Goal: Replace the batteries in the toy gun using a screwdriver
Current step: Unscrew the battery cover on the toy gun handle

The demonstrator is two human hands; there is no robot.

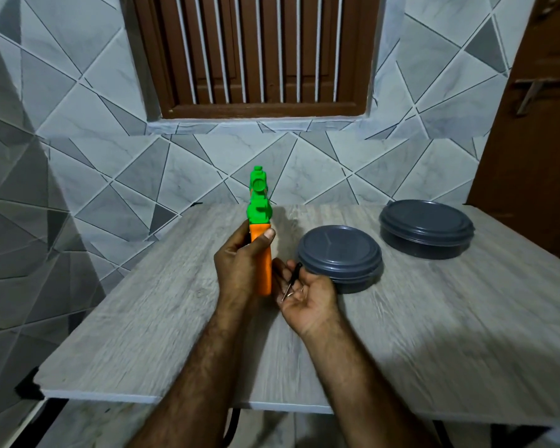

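Grey wood-grain table (175,334) against tiled wall (78,124), left hand (240,263) clenched round toy gun (260,218) at its orange grip, right hand (307,302) palm-up, curled loosely round small screwdriver (292,280)

Grey geometric tiled wall (78,130), brown shuttered window (259,53) (white bars), wood-grain table (162,318)

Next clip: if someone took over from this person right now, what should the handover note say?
Left hand: grips the toy gun by its orange handle, upright above the table.
Right hand: palm up, holds the screwdriver, tip off the toy.
Done: toy and tool are in hand.
Left: no battery cover or batteries visible, so unscrewing, swapping and closing probably remain.
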